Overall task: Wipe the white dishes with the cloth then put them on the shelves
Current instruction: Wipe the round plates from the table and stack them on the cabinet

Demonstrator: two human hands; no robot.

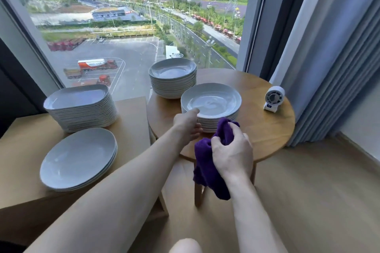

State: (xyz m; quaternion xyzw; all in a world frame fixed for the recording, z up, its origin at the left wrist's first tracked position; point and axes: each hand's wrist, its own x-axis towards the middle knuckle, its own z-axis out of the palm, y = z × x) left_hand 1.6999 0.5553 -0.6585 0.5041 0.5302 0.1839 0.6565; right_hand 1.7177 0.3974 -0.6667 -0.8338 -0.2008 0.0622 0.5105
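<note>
The near stack of white dishes (213, 102) sits on the round table (267, 129), close to its front edge. The dishes are round and shallow, and the top one is shiny.

The left hand (188, 124) is at the left side of this stack. Its thumb lies on the rim of the top dish. Its fingers curl in against the side of the stack lower down. It looks like a pinch, but I cannot tell how many dishes are in it.

The right hand (231, 150) is just in front of the stack, over the table edge. Its fingers are closed tight around a purple cloth (207, 168). One bunch of cloth sticks up out of the fist and touches the bottom of the stack. The rest hangs down below the table top.

A taller far stack of white dishes (172, 80) stands behind, at the back left of the round table, near the window (123, 26). A small white fan (274, 98) stands on the right side of the table, well apart from the dishes.

To the left is a lower wooden top (131, 117). It holds a tall stack of dishes with rounded corners (80, 107) at the back. A short stack of oval plates (78, 158) sits in front of that.

A grey curtain (339, 47) hangs on the right. The floor (308, 201) is pale wood.
</note>
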